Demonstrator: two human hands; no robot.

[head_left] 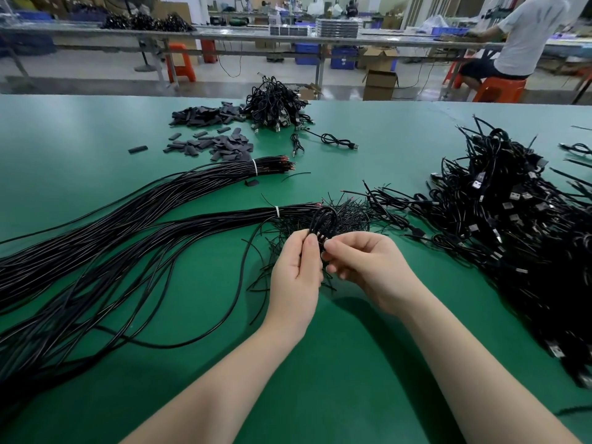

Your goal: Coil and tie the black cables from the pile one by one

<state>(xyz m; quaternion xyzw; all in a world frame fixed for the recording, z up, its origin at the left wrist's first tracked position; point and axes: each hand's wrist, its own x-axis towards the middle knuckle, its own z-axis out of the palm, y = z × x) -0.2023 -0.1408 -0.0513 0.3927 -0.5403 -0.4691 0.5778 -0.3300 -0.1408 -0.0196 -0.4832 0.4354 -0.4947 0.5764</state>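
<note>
A small coil of black cable [325, 219] stands up between my two hands over the green table [352, 347]. My left hand [296, 274] grips the coil's lower part between thumb and fingers. My right hand [362, 264] pinches the coil from the right side, its fingers curled; whether it also holds a tie is hidden. Behind the hands lies a loose heap of thin black twist ties [320, 216]. Long black cables in two banded bundles [160, 225] stretch to the left. A big pile of coiled black cables with USB plugs [512, 225] lies to the right.
At the back of the table sit a smaller heap of coiled cables [277, 104] and scattered dark sleeve pieces [211, 129]. A single coiled cable [336, 141] lies apart. Beyond the table edge are workbenches, orange stools and a seated person [519, 43].
</note>
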